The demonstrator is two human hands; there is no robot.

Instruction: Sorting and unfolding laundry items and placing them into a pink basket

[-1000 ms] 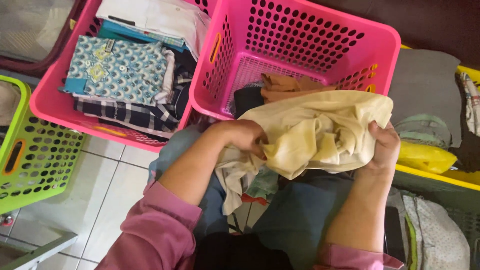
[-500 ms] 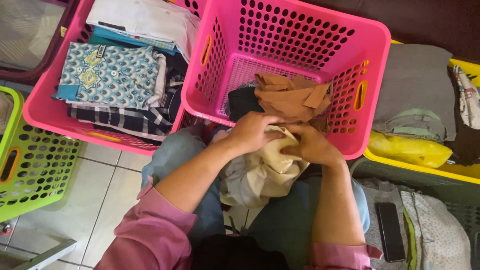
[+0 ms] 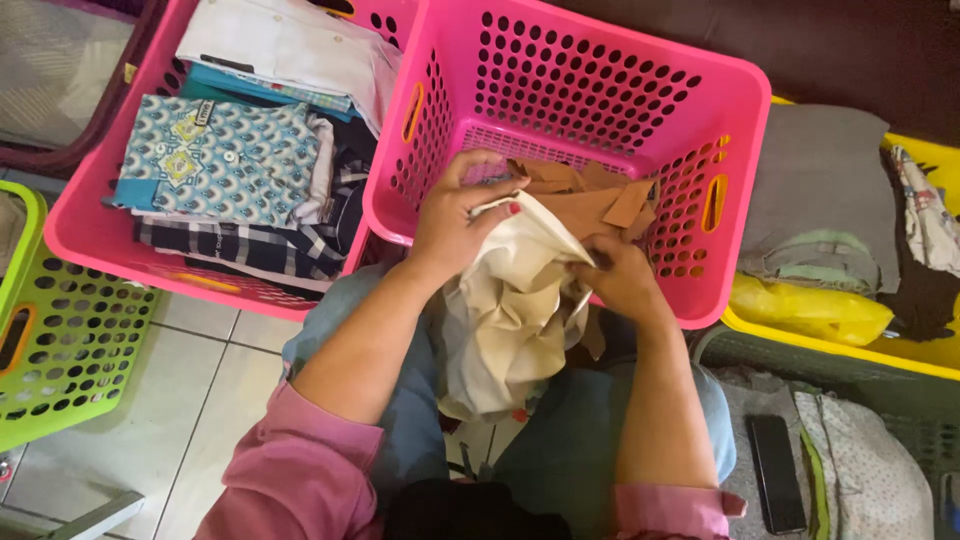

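My left hand [image 3: 458,222] grips the top of a cream-coloured garment [image 3: 505,320], lifting it over the near rim of a pink perforated basket [image 3: 600,95]. My right hand [image 3: 618,275] pinches the same cloth on its right side, just below the rim. The garment hangs bunched down over my lap. Inside the basket lies a folded brown garment [image 3: 590,200], partly hidden by my hands.
A second pink basket [image 3: 85,225] at the left holds folded shirts, a blue patterned one [image 3: 225,160] on top. A green basket [image 3: 60,330] stands at far left. A yellow basket [image 3: 840,335] with clothes is at the right. A black phone [image 3: 777,472] lies at lower right.
The cream garment was spread wide between both hands, then bunched in my lap. Now my left hand has raised its top edge up to the basket rim.
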